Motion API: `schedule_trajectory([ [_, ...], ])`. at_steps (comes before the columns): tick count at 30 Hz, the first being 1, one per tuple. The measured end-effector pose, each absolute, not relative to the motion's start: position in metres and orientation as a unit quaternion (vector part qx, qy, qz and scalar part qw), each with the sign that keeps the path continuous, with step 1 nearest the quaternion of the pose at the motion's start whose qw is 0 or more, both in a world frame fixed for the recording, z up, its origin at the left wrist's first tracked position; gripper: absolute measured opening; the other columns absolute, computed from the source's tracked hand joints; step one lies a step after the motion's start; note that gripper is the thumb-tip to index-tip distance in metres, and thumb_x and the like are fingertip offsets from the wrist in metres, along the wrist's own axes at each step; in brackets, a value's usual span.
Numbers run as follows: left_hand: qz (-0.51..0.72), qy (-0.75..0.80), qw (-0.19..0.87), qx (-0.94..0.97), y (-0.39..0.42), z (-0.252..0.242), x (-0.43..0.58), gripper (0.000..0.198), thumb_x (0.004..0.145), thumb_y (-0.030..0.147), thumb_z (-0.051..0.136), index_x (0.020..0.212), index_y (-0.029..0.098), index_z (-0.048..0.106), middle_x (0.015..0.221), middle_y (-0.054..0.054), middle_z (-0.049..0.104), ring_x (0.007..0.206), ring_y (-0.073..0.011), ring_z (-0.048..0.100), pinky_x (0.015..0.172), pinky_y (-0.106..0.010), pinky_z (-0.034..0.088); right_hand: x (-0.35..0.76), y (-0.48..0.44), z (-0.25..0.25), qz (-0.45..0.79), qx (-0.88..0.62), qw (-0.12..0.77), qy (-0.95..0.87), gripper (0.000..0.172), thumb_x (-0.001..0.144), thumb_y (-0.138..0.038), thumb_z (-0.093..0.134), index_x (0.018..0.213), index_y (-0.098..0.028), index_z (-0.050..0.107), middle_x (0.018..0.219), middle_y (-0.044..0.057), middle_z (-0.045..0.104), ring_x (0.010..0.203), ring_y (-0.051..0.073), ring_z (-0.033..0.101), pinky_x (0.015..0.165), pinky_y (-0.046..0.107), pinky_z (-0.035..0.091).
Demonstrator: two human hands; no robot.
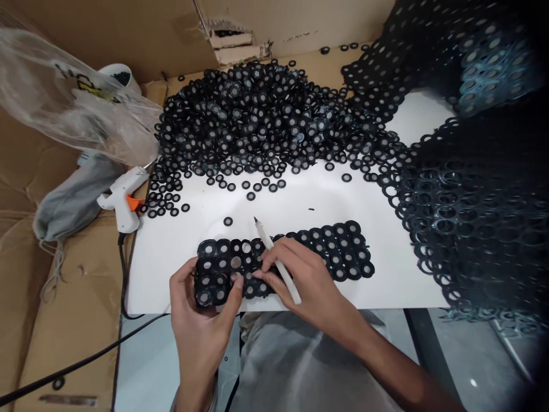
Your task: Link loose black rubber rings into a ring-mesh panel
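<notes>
My left hand (203, 323) grips the left end of a strip of joined black rings (343, 252), thumb on top and fingers at the edge. The strip lies on the white board, its left end slightly raised. Pale discs show in the ring centres. My right hand (302, 274) holds a slim white pen-like tool (283, 272), its dark pointed tip facing away from me. Its thumb and forefinger also touch the strip's middle; whether they pinch a ring there is hidden. A loose ring (228, 221) lies just beyond the strip.
A big heap of loose black rings (257, 114) covers the back of the white board (167, 269). Stacked ring sheets (467, 217) rise at the right. At the left are a white glue gun (126, 197) with its cable, a plastic bag (86, 97) and a white cup (131, 80).
</notes>
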State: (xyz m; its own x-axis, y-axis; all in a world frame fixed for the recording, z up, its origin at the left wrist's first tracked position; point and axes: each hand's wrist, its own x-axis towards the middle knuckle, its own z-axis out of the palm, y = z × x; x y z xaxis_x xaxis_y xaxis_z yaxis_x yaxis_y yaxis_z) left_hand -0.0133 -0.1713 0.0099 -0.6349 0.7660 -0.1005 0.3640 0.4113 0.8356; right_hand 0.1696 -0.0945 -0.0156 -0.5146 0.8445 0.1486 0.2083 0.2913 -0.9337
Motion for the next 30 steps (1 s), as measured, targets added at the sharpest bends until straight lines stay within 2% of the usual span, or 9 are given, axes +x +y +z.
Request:
schedule_trajectory([
  [4,0.396,0.793,0.19,0.421,-0.177,0.002,-0.018,0.064,0.09,0.042,0.091,0.145,0.029,0.059,0.137,-0.009,0.064,0.131,-0.0289,0.064,0.108,-0.039,0.056,0.169,-0.095,-0.016,0.471,-0.361,0.339,-0.73,0.014,0.11,-0.009,0.061,0.11,-0.024,0.063,0.11,0.007,0.071,0.105,0.025,0.069,0.09,0.037,0.055],
  [9,0.327,0.788,0.105,0.511,-0.176,0.004,-0.026,0.078,0.09,0.043,0.09,0.156,0.027,0.051,0.149,-0.015,0.055,0.138,-0.0364,0.056,0.111,-0.049,0.051,0.168,-0.095,-0.016,0.471,-0.365,0.343,-0.726,0.014,0.109,-0.01,0.062,0.109,-0.024,0.063,0.108,0.007,0.071,0.103,0.025,0.069,0.089,0.039,0.057],
  [12,0.257,0.769,0.035,0.585,-0.175,0.01,-0.031,0.039,0.093,0.041,0.087,0.123,0.025,0.066,0.127,-0.013,0.063,0.127,-0.0374,0.057,0.113,-0.055,0.043,0.168,-0.095,-0.017,0.472,-0.361,0.341,-0.728,0.016,0.108,-0.008,0.062,0.111,-0.024,0.063,0.11,0.006,0.07,0.105,0.024,0.069,0.089,0.038,0.056],
  [14,0.233,0.748,0.063,0.618,-0.175,0.011,-0.034,0.02,0.098,0.038,0.081,0.103,0.026,0.066,0.105,-0.007,0.064,0.107,-0.0323,0.06,0.106,-0.05,0.042,0.168,-0.096,-0.017,0.472,-0.362,0.34,-0.728,0.017,0.107,-0.007,0.062,0.111,-0.024,0.063,0.11,0.006,0.07,0.105,0.024,0.069,0.089,0.038,0.056],
  [16,0.242,0.738,0.129,0.617,-0.176,0.01,-0.038,0.015,0.103,0.035,0.074,0.097,0.026,0.064,0.095,-0.004,0.063,0.094,-0.0283,0.058,0.092,-0.042,0.044,0.169,-0.096,-0.017,0.47,-0.366,0.34,-0.728,0.017,0.107,-0.007,0.061,0.111,-0.024,0.063,0.109,0.006,0.07,0.104,0.024,0.069,0.089,0.038,0.056],
  [20,0.322,0.773,0.241,0.491,-0.177,0.012,-0.045,0.017,0.109,0.039,0.066,0.099,0.026,0.061,0.096,-0.002,0.065,0.09,-0.0232,0.061,0.079,-0.035,0.046,0.169,-0.096,-0.016,0.471,-0.369,0.342,-0.725,0.017,0.108,-0.007,0.06,0.11,-0.023,0.063,0.109,0.006,0.069,0.103,0.024,0.069,0.088,0.038,0.056],
  [25,0.445,0.817,0.175,0.322,-0.179,0.029,-0.064,0.026,0.103,0.044,0.078,0.101,0.027,0.059,0.103,-0.001,0.073,0.103,-0.0214,0.071,0.101,-0.036,0.052,0.168,-0.095,-0.015,0.474,-0.368,0.341,-0.723,0.015,0.109,-0.009,0.06,0.111,-0.023,0.064,0.109,0.006,0.07,0.101,0.022,0.069,0.088,0.038,0.057],
  [28,0.444,0.815,0.205,0.311,-0.182,0.034,-0.075,0.04,0.089,0.044,0.093,0.109,0.027,0.063,0.105,-0.002,0.077,0.095,-0.0228,0.074,0.093,-0.037,0.057,0.168,-0.095,-0.017,0.471,-0.366,0.341,-0.727,0.014,0.11,-0.011,0.061,0.111,-0.024,0.064,0.109,0.006,0.071,0.102,0.023,0.069,0.087,0.038,0.057],
  [30,0.438,0.786,0.274,0.34,-0.184,0.031,-0.08,0.046,0.089,0.044,0.092,0.121,0.028,0.063,0.104,-0.002,0.078,0.085,-0.0225,0.074,0.083,-0.036,0.059,0.168,-0.096,-0.018,0.468,-0.365,0.343,-0.728,0.014,0.11,-0.011,0.06,0.112,-0.024,0.064,0.109,0.006,0.071,0.102,0.023,0.069,0.087,0.039,0.057],
])
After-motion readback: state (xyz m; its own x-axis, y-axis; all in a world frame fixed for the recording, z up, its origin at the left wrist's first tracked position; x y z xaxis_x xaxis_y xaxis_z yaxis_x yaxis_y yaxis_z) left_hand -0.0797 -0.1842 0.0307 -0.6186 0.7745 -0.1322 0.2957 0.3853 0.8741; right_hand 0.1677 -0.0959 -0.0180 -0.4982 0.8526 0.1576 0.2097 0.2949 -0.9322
